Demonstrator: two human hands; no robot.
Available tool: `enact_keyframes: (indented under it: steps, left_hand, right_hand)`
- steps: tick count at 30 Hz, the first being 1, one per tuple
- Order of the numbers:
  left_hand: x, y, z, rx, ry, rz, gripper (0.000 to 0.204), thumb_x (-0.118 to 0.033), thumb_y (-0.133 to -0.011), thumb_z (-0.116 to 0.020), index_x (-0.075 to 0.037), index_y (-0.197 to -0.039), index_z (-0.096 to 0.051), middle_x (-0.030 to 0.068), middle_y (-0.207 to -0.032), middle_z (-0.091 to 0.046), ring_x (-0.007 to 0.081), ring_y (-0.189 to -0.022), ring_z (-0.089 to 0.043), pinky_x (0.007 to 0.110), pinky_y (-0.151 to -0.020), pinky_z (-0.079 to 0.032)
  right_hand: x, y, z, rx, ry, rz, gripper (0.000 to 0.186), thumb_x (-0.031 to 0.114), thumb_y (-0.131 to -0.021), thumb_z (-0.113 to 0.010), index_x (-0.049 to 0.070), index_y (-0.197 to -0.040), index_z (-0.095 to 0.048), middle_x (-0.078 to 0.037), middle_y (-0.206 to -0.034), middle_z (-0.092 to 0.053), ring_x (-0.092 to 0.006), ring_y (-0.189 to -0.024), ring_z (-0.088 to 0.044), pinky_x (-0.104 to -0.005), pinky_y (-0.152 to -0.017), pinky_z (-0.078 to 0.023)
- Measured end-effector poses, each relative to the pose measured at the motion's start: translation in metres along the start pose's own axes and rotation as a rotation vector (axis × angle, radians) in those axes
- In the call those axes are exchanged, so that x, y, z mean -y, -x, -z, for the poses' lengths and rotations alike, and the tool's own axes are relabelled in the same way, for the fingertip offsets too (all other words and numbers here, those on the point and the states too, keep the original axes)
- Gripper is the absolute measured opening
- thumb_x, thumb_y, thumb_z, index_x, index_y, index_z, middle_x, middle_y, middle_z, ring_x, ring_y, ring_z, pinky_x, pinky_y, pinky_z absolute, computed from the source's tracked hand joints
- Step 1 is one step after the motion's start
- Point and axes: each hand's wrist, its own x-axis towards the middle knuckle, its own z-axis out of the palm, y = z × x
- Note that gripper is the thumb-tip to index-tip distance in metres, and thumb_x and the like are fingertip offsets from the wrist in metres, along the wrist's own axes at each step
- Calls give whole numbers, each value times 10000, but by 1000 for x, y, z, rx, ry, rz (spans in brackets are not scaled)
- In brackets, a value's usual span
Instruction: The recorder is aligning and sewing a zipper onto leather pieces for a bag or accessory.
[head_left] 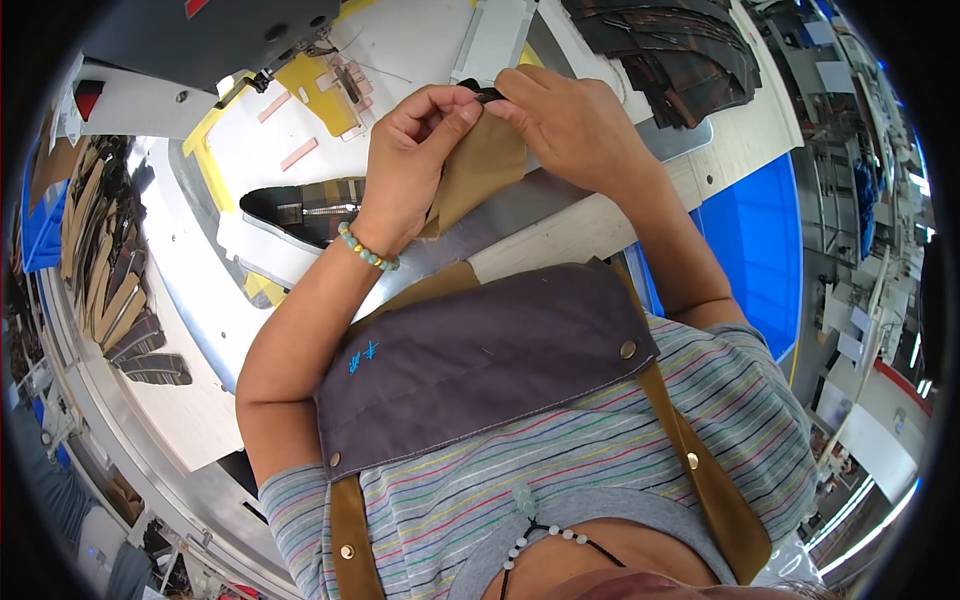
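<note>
Both my hands are raised over the work table, thumbs and fingers pinched on the upper edge of a tan fabric piece [487,165]. The pinched edge looks dark, and its detail is partly hidden by the fingertips. My left hand [415,145], with a beaded bracelet [366,249] at its wrist, grips the left side of that edge. Close beside it, my right hand [570,120] grips the right side. The tan fabric hangs down between them. Partly behind my left wrist lies a dark plaid fabric piece with a zipper [318,210], flat on the white work plate.
A dark sewing machine head [205,50] overhangs the plate at upper left. Yellow tape [207,180] and pink strips [298,154] mark the plate. Stacked fabric pieces [105,255] lie at left, plaid pieces [680,55] at upper right. A blue bin [752,245] stands at right.
</note>
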Motion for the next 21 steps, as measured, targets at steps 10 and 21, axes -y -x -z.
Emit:
enact_keyframes:
  steps: [10, 21]
  left_hand:
    - [5, 0, 7, 70, -19, 3, 143, -76, -1003, -694, -35, -1139, -704, -34, -1005, -681, 39, -930, -604, 204, -854, -503]
    - [1, 0, 2, 43, -91, -5, 114, -90, -999, -702, -9, -1075, -728, -49, -907, -681, 13, -804, -555, 187, -758, -480]
  right_hand:
    - [-1, 2, -3, 11, -30, -12, 275, 331, -1058, -536, 69, -976, -557, -134, -793, -606, -383, -724, -610, -470, -595, -443]
    - [-3, 10, -16, -119, -96, -40, 216, 293, -1026, -584, 95, -939, -590, -120, -737, -649, -373, -690, -634, -471, -581, -461]
